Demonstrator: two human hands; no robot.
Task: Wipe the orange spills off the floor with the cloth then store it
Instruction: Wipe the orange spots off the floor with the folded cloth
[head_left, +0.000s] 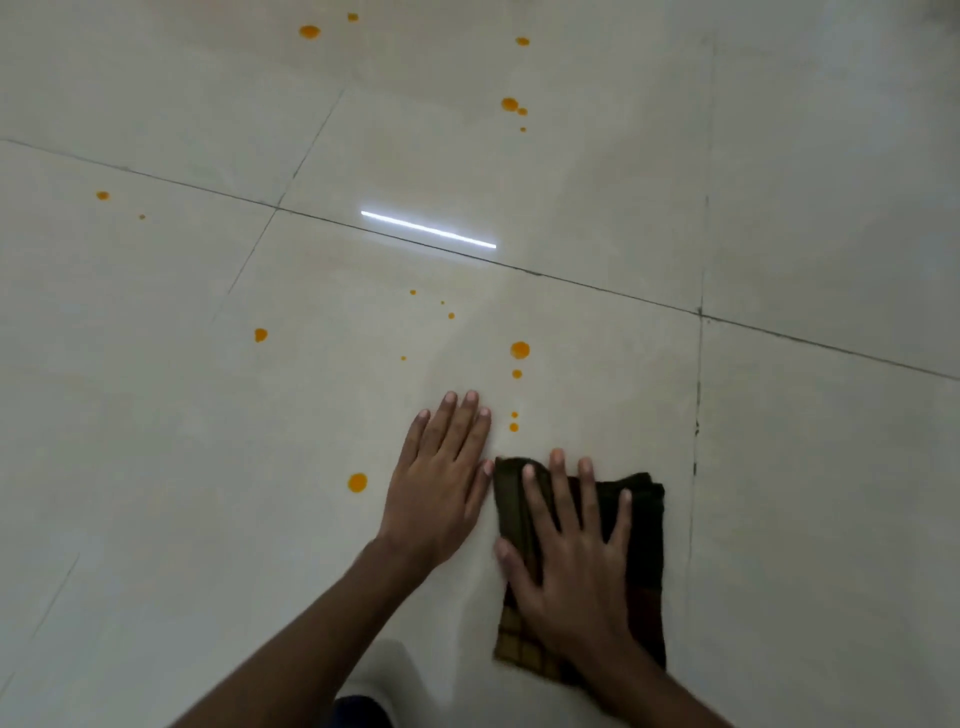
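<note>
1. Right hand (571, 561) lies flat on the cloth (644, 545), fingers spread, palm pressing down; no pinch, not closed around it.
2. Cloth is dark, olive-brown, checked at its near edge; folded, lying on the floor (156, 415) near and right of centre.
3. Left hand (441, 478) flat on bare tile just left of the cloth, fingers straight and close together, holding nothing. Its thumb sits at the cloth's far-left corner; contact cannot be told.
4. Orange spills: one large drop (357, 482) just left of the left hand; two small drops (514, 427) just beyond the cloth; a larger drop (520, 350) farther out.
5. More drops scattered far left, far centre and far right.
6. Pale glossy tiles with dark grout lines; a bright strip of reflected light (428, 229) at centre.
</note>
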